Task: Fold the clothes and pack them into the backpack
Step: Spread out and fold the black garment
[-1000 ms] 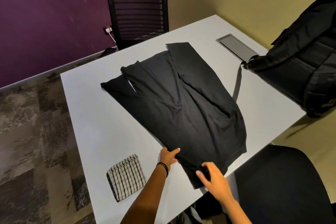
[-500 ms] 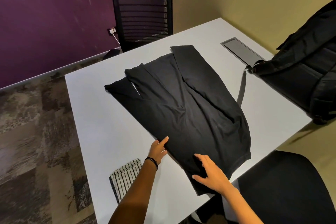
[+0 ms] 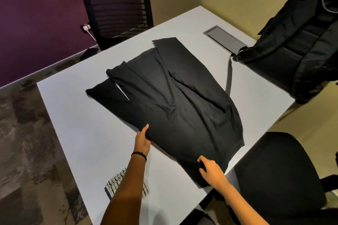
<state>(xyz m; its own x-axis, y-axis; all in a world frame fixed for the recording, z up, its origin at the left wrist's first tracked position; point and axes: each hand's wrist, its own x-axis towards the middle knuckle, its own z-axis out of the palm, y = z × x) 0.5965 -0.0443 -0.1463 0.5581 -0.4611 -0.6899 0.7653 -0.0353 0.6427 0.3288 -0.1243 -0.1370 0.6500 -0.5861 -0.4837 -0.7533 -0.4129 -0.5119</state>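
A black T-shirt (image 3: pixel 170 100) lies flat on the white table (image 3: pixel 76 133), its sides and sleeves folded inward. My left hand (image 3: pixel 143 141) grips the shirt's left edge, with the fingers tucked under the cloth. At the near hem my right hand (image 3: pixel 210 170) pinches the fabric between thumb and fingers. A black backpack (image 3: pixel 300 47) sits at the table's right end, and one grey strap (image 3: pixel 229 76) trails onto the tabletop. A small folded cloth, checked black and white (image 3: pixel 117 184), lies near the front edge, partly hidden by my left forearm.
A black mesh office chair (image 3: pixel 117 9) stands at the table's far side. Another black chair (image 3: pixel 278 175) is close at my right. A grey cable hatch (image 3: pixel 224 37) is set into the tabletop beside the backpack. A charger (image 3: pixel 86 27) is plugged into the purple wall.
My left hand has gone from resting at the shirt's edge to sliding its fingers under it. My right hand has gone from lying flat on the hem to pinching it.
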